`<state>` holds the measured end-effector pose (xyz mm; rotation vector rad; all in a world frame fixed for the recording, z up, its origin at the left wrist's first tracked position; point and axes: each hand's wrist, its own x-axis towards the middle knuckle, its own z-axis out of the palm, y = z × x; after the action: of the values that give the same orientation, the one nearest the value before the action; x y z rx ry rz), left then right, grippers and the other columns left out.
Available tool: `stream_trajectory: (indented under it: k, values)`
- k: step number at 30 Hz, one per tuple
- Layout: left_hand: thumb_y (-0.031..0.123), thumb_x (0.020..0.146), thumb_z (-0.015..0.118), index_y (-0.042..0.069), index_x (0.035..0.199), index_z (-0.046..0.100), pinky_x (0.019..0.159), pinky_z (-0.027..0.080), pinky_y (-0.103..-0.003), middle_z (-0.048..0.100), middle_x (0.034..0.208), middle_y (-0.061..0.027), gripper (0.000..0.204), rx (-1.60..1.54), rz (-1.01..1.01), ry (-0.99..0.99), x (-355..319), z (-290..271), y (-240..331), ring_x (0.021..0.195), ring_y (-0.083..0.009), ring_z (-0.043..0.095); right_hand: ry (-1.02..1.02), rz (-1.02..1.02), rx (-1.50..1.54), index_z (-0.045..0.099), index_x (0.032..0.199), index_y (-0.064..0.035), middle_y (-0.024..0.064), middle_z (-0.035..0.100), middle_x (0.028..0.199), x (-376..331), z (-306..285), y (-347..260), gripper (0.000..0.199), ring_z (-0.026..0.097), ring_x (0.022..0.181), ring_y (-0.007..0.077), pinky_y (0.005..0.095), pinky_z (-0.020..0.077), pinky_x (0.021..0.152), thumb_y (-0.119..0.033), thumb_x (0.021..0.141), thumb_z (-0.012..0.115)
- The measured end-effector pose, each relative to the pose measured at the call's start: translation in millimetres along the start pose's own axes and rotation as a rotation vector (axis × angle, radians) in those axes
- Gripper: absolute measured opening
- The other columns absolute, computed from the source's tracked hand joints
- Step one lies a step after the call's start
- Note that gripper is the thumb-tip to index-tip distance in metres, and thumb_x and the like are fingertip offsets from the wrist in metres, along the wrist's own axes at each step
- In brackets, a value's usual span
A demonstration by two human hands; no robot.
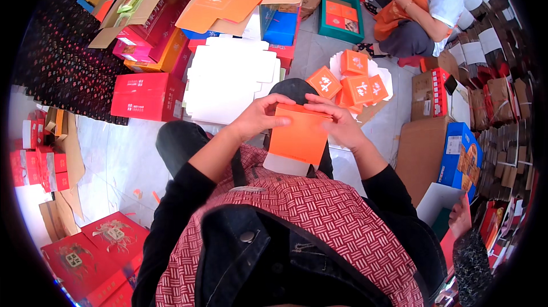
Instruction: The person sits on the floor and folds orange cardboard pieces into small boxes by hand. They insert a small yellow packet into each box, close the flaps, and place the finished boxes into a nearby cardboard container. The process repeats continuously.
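Note:
Above my lap I hold a small orange folding carton (pixel 298 140), its orange face toward me and a white flap hanging from its near edge. My left hand (pixel 264 117) grips its far left corner, thumb on the face and fingers curled over the far edge. On the far right corner, my right hand (pixel 335 119) closes round the edge in the same way. Just beyond lies a heap of small orange boxes (pixel 358 90) with white marks on them. A stack of white card blanks (pixel 228 81) is ahead to the left.
Red, pink and yellow boxes (pixel 147 97) pile up at the left. A flat orange sheet (pixel 220 0) lies on cartons at the back. A co-worker in an orange apron (pixel 406 0) sits beside a green tray (pixel 328 34). Another person's hand (pixel 459 217) is at the right.

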<state>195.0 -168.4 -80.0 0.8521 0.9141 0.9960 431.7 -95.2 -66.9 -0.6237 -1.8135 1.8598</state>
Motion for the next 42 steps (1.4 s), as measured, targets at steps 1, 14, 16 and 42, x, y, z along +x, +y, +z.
stream_trajectory:
  k: [1, 14, 16, 42]
  values:
    - [0.004, 0.076, 0.072, 0.003, 0.116, 0.053, 0.090, 0.047, -0.029, 0.060, 0.111, -0.0067, 0.044, -0.011, 0.020, 0.001, 0, 2, -1, 0.102, -0.0138, 0.057, -0.052, 0.008, 0.056, 0.059, 0.120, -0.0036, 0.0128, 0.047, 0.133, 5, -7, -3, 0.039, 0.045, 0.122, 0.0228, 0.0332, 0.0355, 0.101, -0.030, 0.091, 0.054]
    - [0.006, 0.076, 0.073, 0.003, 0.132, 0.044, 0.093, 0.044, -0.030, 0.057, 0.118, -0.0082, 0.063, 0.004, 0.026, 0.012, -3, 13, 11, 0.107, -0.0147, 0.055, -0.359, 0.223, -0.590, 0.052, 0.129, -0.0130, 0.0089, 0.063, 0.112, 46, -2, -68, 0.043, 0.059, 0.096, 0.0140, 0.0267, 0.0451, 0.084, -0.017, 0.087, 0.062]
    - [0.007, 0.076, 0.074, 0.004, 0.134, 0.042, 0.095, 0.043, -0.030, 0.056, 0.120, -0.0086, 0.066, 0.021, 0.021, 0.016, -4, 15, 15, 0.109, -0.0151, 0.053, -0.376, 0.237, -0.543, 0.049, 0.132, -0.0131, 0.0101, 0.064, 0.108, 48, -6, -71, 0.045, 0.060, 0.092, 0.0147, 0.0269, 0.0458, 0.081, -0.018, 0.088, 0.060]
    - [0.009, 0.080, 0.069, 0.009, 0.142, 0.029, 0.099, 0.040, -0.032, 0.043, 0.133, -0.0104, 0.074, -0.005, 0.157, -0.004, -8, 11, -3, 0.116, -0.0173, 0.047, -0.263, 0.325, -0.210, 0.060, 0.122, -0.0120, 0.0034, 0.062, 0.113, 48, -16, -49, 0.042, 0.056, 0.097, 0.0079, 0.0221, 0.0446, 0.086, 0.003, 0.083, 0.059]
